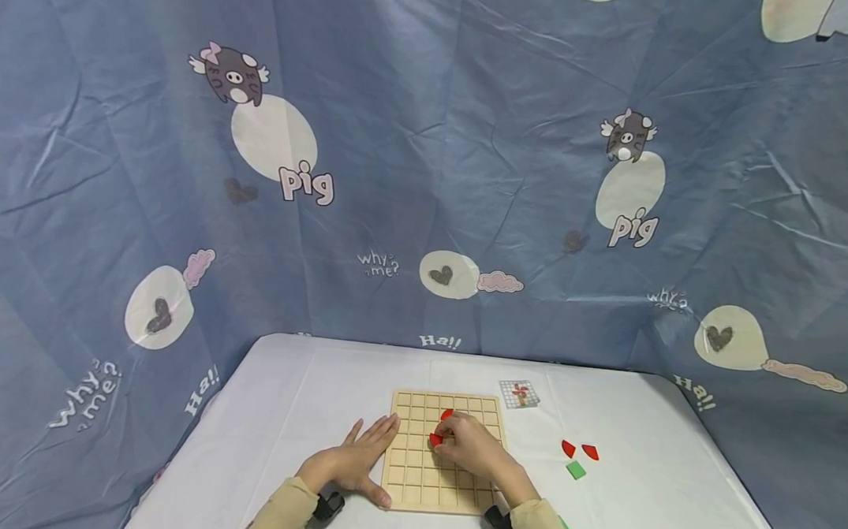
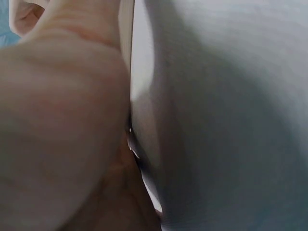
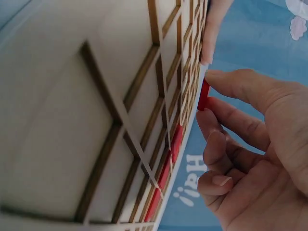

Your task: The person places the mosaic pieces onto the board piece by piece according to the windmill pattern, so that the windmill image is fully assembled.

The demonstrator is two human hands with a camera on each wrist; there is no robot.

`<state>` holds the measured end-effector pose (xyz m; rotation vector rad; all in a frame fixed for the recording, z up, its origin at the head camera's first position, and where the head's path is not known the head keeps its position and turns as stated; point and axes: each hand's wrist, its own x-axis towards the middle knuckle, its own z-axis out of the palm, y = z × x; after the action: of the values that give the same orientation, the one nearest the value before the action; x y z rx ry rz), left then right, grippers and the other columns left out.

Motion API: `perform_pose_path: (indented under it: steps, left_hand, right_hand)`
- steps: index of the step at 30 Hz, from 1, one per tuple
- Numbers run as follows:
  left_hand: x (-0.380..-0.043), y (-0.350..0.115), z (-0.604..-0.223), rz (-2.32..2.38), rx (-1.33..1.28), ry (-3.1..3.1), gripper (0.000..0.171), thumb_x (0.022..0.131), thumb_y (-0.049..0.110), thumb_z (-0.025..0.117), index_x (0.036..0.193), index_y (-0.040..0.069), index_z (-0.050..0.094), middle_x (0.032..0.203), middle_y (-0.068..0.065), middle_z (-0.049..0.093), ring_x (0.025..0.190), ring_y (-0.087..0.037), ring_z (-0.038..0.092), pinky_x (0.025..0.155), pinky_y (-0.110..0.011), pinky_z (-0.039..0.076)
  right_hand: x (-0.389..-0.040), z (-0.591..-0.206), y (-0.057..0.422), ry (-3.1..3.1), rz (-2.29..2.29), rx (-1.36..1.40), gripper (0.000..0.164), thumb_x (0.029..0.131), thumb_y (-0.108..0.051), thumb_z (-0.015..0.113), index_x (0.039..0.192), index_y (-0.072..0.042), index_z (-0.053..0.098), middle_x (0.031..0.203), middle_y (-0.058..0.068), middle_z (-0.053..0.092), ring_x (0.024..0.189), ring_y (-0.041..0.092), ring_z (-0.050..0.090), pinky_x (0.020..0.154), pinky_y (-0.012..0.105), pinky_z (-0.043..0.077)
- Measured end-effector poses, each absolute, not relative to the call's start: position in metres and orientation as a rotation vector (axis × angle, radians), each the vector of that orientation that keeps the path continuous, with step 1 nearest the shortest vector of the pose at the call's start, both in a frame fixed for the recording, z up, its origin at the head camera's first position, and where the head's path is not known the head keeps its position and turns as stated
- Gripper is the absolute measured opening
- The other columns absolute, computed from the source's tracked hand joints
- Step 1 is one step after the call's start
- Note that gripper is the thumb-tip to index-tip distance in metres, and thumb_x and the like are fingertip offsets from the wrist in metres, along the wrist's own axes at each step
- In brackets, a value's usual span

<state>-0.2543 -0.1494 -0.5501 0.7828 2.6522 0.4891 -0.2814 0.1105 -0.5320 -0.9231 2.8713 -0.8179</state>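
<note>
A wooden grid board (image 1: 415, 477) lies on the white table. My left hand (image 1: 355, 460) rests along its left edge, fingers spread, thumb at the near left corner; the left wrist view shows mostly blurred skin (image 2: 57, 120). Over the board's middle, my right hand (image 1: 469, 446) pinches a small red piece (image 3: 204, 95) between thumb and forefinger. That piece appears held above the grid in the right wrist view. Red pieces (image 3: 177, 139) sit in the board's cells; one red quarter-round piece (image 1: 447, 414) shows just beyond the right hand, which hides part of the board.
Two red fan-shaped pieces (image 1: 590, 452) and a green square (image 1: 575, 469) lie on the table right of the board. Another green piece (image 1: 564, 524) is partly hidden by the right sleeve. A card with a grid picture (image 1: 520, 394) lies beyond the board's far right corner. Blue cloth (image 1: 399, 177) hangs behind.
</note>
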Motion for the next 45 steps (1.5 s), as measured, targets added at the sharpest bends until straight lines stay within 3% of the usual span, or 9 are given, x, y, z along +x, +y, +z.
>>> perform_pose_path:
  steps: [10, 28, 45]
  left_hand:
    - [-0.256, -0.149, -0.553, 0.478, 0.808, 2.661, 0.133, 0.064, 0.067, 0.075, 0.154, 0.002, 0.001, 0.163, -0.014, -0.001, 0.151, -0.033, 0.003, 0.118, -0.061, 0.0]
    - [-0.257, -0.148, -0.554, 0.473, 0.801, 2.66, 0.133, 0.064, 0.068, 0.074, 0.154, 0.003, 0.002, 0.163, -0.014, -0.002, 0.151, -0.033, 0.002, 0.119, -0.061, -0.001]
    - [-0.256, -0.149, -0.554, 0.462, 0.792, 2.664, 0.133, 0.063, 0.068, 0.073, 0.155, 0.003, 0.002, 0.164, -0.014, -0.001, 0.151, -0.033, 0.002, 0.119, -0.061, 0.0]
  right_hand:
    - [-0.284, -0.542, 0.104, 2.882, -0.769, -0.91, 0.019, 0.084, -0.022, 0.075, 0.1, -0.013, 0.071, 0.096, -0.005, 0.066, 0.086, 0.004, 0.06, 0.075, 0.023, 0.054]
    - [-0.291, -0.545, 0.105, 2.836, -0.827, -0.873, 0.02, 0.084, -0.02, 0.075, 0.101, -0.012, 0.07, 0.094, -0.004, 0.064, 0.083, 0.003, 0.058, 0.071, 0.022, 0.052]
    - [-0.288, -0.545, 0.099, 2.889, -0.889, -0.829, 0.009, 0.085, -0.014, 0.073, 0.093, -0.01, 0.07, 0.089, -0.004, 0.062, 0.081, 0.005, 0.058, 0.07, 0.022, 0.052]
